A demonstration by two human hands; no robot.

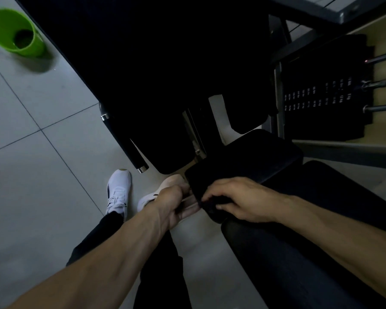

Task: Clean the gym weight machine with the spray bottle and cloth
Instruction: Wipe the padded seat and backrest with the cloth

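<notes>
Nearest to us, a long dark pad (299, 264) runs along the right side, and its left edge borders a strip of pale floor (31, 175) beside our dark trouser legs. Just above it our two hands meet over the dark cloth (210, 209), which hangs at the front edge of the black seat (265, 150). The right hand (241, 201) has its fingers curled and pinches a fold of the cloth. The left hand (173, 200) reaches its fingers to the near edge of the cloth, but in the dim light we cannot tell if it pinches or only touches. Below the hands stand two white shoes (118, 192) on the tiles. A black handle (125, 146) with chrome ends slants down near the left shoe. To the left the tiled floor gives wide room. Farther right, the weight stack (321, 97) stands behind a grey frame. Far on the left, well apart, a green cup (29, 44) stands on the floor.
</notes>
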